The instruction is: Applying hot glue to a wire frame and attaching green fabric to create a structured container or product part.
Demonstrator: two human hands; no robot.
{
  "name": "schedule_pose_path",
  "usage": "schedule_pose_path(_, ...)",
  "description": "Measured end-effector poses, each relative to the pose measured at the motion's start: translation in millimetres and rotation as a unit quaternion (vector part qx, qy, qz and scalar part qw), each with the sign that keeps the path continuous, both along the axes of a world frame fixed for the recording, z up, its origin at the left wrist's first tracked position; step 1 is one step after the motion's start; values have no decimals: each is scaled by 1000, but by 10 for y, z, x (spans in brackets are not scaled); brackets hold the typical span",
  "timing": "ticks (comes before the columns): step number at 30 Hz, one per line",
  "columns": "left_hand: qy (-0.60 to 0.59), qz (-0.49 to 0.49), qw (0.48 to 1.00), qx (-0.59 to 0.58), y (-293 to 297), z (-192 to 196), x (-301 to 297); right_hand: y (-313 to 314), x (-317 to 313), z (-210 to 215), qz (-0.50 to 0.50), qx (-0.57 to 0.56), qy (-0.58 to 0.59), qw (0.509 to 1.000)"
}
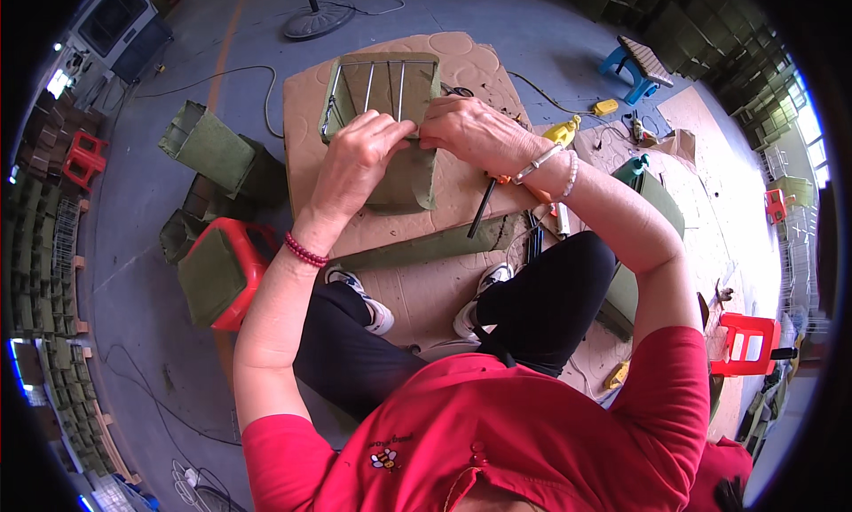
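Observation:
An olive-green, open-topped box point(402, 191) lies on a cardboard-covered work surface in front of me. A metal wire rack point(401, 86) with parallel bars sits across its opening. My left hand point(362, 153) is closed in a pinch at the near ends of the bars. My right hand point(466, 129) pinches right beside it, the fingertips of both hands almost meeting over the box's rim. Whatever is between the fingers is too small and covered to make out. A dark rod-shaped tool point(482, 208) with an orange part lies near my right wrist.
More green boxes point(209, 148) lie on the floor at left, beside a red stool point(240, 268) with a green pad. A yellow bottle point(563, 130) lies beyond my right forearm. Further off are a blue-legged stool point(637, 68) and a round stand base point(318, 22). Cables cross the floor.

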State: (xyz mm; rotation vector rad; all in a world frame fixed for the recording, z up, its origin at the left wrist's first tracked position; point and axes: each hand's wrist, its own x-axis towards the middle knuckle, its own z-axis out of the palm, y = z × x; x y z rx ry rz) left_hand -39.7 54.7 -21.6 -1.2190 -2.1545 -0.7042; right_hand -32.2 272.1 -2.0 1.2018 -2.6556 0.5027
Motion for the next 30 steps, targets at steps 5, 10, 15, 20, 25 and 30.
schedule_pose_path(5,-29,-20,999,13,-35,-4,-18,-17,258,-154,8,-185,185,965)
schedule_pose_path(10,-76,-40,995,45,-46,-33,-14,-63,339,-349,-55,-124,200,970)
schedule_pose_path(15,-149,-45,987,45,-43,26,-85,-132,221,-88,-48,-45,120,991)
schedule_pose_path(20,-231,-53,971,19,-22,94,-123,-115,53,48,-36,27,46,998)
schedule_pose_path(25,-201,-66,977,38,-131,56,-49,-87,126,54,-29,-12,70,997)
schedule_pose_path(30,71,70,986,130,-423,-215,223,-50,338,-182,-80,-105,173,976)
